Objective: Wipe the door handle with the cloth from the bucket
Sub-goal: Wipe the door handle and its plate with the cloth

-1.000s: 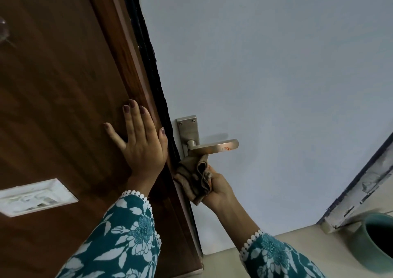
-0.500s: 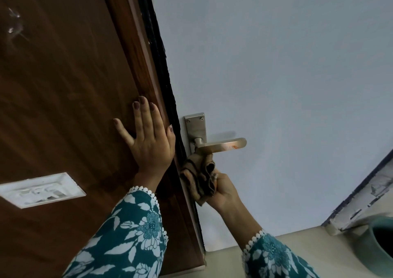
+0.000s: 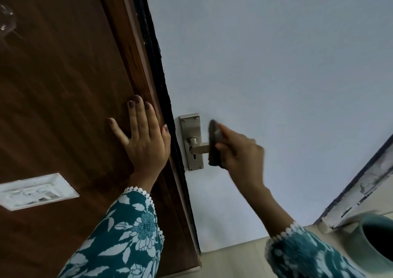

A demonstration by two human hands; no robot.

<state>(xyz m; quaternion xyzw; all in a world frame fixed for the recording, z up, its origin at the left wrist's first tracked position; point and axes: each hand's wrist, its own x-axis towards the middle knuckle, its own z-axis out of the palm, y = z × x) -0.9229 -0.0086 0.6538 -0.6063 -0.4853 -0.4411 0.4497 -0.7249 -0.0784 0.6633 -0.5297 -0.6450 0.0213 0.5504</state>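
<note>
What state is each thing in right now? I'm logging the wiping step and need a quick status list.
left hand: open, flat against the brown door.
right hand: closed around the cloth.
cloth: bunched, pressed over the lever.
door handle: lever roughly level, outer part covered by the cloth; backplate bare.
bucket: upright on the floor, only partly in view; contents not visible.
switch plate: mounted on the brown surface; switch positions unclear.

- My right hand (image 3: pixel 238 150) is no longer under the handle (image 3: pixel 200 149) near the door's edge; it is now up at the lever, further out along it.
- The cloth (image 3: pixel 213 143), bunched in my fist below the lever a second ago, now wraps over the lever and hides its outer end.
- The lower half of the metal plate (image 3: pixel 191 141), hidden before, now shows.
</note>
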